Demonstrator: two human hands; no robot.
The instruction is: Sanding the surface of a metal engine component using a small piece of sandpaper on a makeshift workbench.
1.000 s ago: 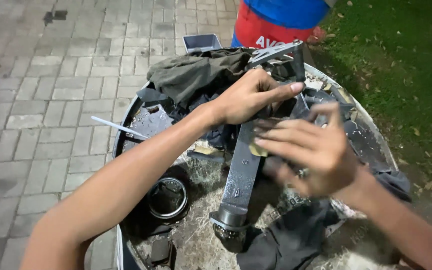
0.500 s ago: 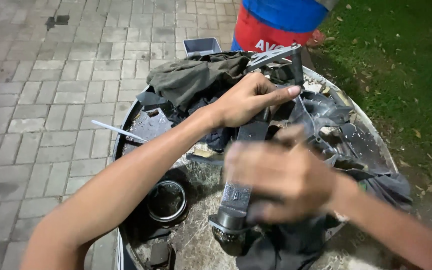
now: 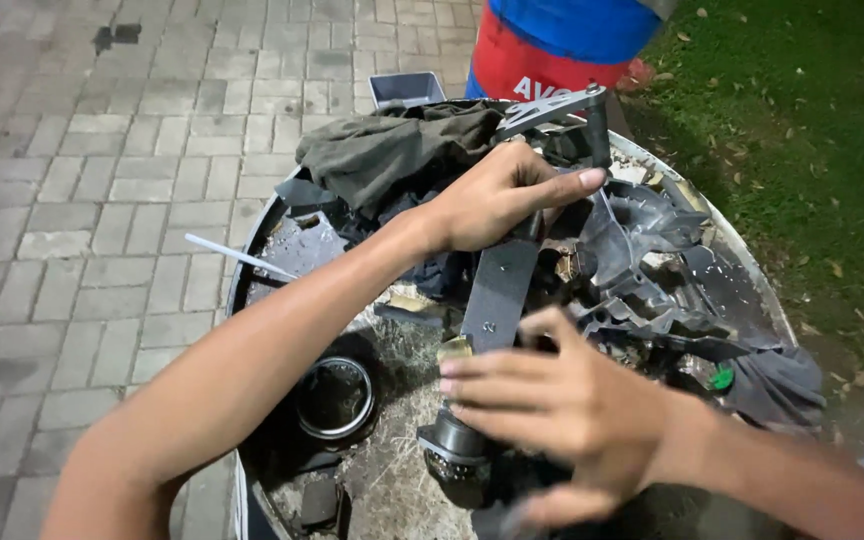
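Gripped at its 12 o'clock end by the closed left hand [image 3: 492,205], the long grey metal bar [image 3: 497,295] could be tipped onto jagged black plastic scrap [image 3: 652,270] if pressed unevenly by the spread right hand [image 3: 562,415].

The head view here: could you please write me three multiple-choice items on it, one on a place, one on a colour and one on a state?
1. Where does the metal ring lie?
A. on the grass
B. on the round table, left of the flat metal bar
C. on the paving

2. What colour is the small cap by the black cloth?
A. green
B. yellow
C. white

3. What is the left hand doing?
A. hanging free
B. gripping the bar's upper end
C. holding the ring

Answers:
1 B, it sits on the round table beside the flat metal bar.
2 A, it shows green.
3 B, its fingers close there.
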